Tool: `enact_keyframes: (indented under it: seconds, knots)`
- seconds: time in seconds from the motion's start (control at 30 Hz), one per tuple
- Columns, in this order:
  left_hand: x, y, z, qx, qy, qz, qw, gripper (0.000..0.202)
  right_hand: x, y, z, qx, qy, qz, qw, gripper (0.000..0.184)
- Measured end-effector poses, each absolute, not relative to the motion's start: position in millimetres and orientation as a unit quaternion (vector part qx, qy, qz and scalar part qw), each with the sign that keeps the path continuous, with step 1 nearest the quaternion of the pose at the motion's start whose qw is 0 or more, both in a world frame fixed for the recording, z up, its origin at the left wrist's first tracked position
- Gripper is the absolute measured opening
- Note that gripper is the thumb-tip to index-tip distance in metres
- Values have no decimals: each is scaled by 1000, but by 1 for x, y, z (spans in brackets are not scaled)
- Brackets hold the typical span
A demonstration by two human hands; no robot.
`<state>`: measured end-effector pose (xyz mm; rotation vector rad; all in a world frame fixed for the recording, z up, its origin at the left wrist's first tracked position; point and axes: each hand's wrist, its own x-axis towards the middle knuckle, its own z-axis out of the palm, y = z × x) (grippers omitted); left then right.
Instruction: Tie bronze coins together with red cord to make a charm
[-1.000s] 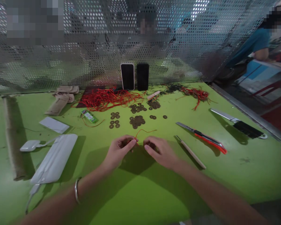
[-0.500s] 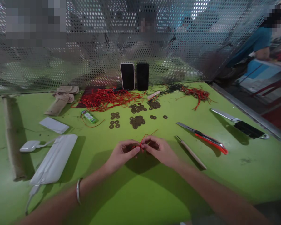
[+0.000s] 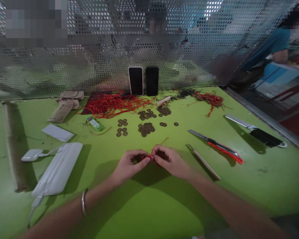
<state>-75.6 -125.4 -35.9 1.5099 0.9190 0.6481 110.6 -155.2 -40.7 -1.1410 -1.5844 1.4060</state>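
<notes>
Over the green table my left hand (image 3: 131,166) and my right hand (image 3: 173,161) meet, thumbs and forefingers pinched on a red cord (image 3: 153,148). A loose end of the cord sticks up and to the right, and a small tangle of it shows between the fingertips. Whether a knot sits there is too small to tell. Beyond my hands lie holed coins (image 3: 146,128) in a heap, with smaller groups (image 3: 122,127) to their left. To the right of my right hand rests a wooden-handled awl-like tool (image 3: 204,162).
An orange utility knife (image 3: 224,151) and a black-handled blade (image 3: 261,134) lie on the right. Red cords (image 3: 112,104) are piled at the back, before two upright phones (image 3: 151,81). A white power strip-like case (image 3: 57,169) sits left. A perforated metal screen (image 3: 109,66) closes the back.
My fingers have shifted slightly on the red cord, the right fingertips curling a little closer around it. Both hands keep their pinch, and the table items have stayed put.
</notes>
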Motion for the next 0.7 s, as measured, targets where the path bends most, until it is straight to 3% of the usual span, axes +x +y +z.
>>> enact_keyframes:
  seconds: [0.7]
  knots:
    - [-73, -126, -41, 708, 461, 275, 459, 15, 110, -158, -41, -507, -678, 419, 328, 9]
